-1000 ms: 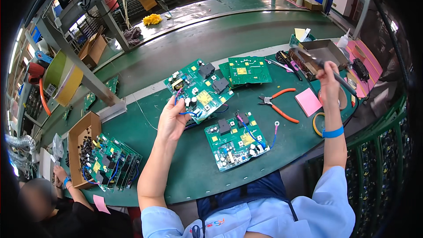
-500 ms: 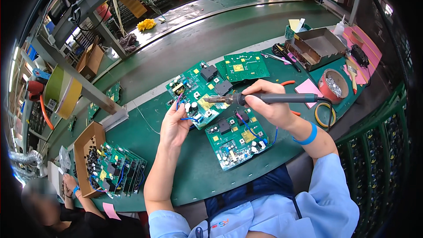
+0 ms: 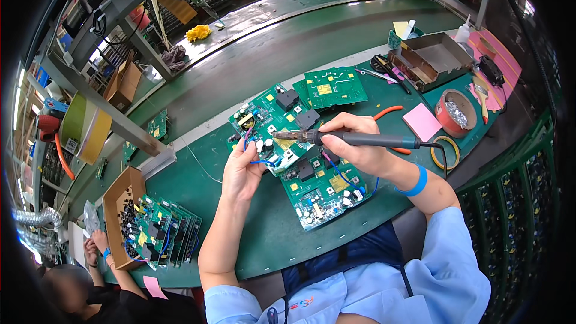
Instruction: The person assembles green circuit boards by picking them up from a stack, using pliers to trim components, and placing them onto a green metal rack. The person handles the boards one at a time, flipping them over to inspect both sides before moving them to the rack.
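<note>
My left hand (image 3: 242, 174) is closed on the near left edge of a green circuit board (image 3: 267, 107), by its blue and purple wires. The board is raised and partly covers a second circuit board (image 3: 324, 198) lying nearer me. My right hand (image 3: 355, 144) grips a soldering iron (image 3: 381, 140) by its dark handle, a blue band round that wrist. The iron's metal tip points left over the held board, near its yellow patch and white parts; whether it touches cannot be made out. Behind lies another green board (image 3: 333, 89), its soldered side up.
Several boards (image 3: 168, 228) stand in a row beside a cardboard box (image 3: 124, 189) of small black parts at the left, near a co-worker's hands (image 3: 96, 246). At the right are a red tub (image 3: 455, 114), a yellow ring (image 3: 444, 153), pink paper (image 3: 422, 121) and a brown tray (image 3: 432, 60).
My right hand and the iron have shifted slightly left, the tip moving toward the white parts. My left hand still holds the board, now slightly more right. The co-worker's hands have moved.
</note>
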Tool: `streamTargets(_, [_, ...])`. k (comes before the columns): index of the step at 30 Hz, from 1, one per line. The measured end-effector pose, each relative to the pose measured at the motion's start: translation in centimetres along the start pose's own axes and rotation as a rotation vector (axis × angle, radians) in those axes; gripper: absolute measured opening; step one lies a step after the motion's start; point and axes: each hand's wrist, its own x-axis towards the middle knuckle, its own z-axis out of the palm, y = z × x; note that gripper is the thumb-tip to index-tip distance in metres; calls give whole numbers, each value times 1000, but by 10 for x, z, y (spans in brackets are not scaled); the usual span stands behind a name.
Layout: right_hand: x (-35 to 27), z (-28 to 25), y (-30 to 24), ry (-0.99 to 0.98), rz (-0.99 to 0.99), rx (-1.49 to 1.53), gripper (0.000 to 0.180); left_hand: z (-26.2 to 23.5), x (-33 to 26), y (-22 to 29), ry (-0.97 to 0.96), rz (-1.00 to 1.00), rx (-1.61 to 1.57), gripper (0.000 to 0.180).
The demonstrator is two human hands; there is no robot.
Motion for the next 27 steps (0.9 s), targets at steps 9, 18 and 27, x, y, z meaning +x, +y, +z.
streamTargets(9, [1, -1, -1, -20, 36, 16, 14, -2, 2, -2, 5, 4, -6, 27])
streamTargets(18, [-2, -10, -2, 100, 67, 87, 14, -4, 4, -2, 33, -6, -19, 26])
streamTargets(27, [-44, -109, 22, 640, 73, -246, 16, -8, 4, 2, 74, 18, -37, 26])
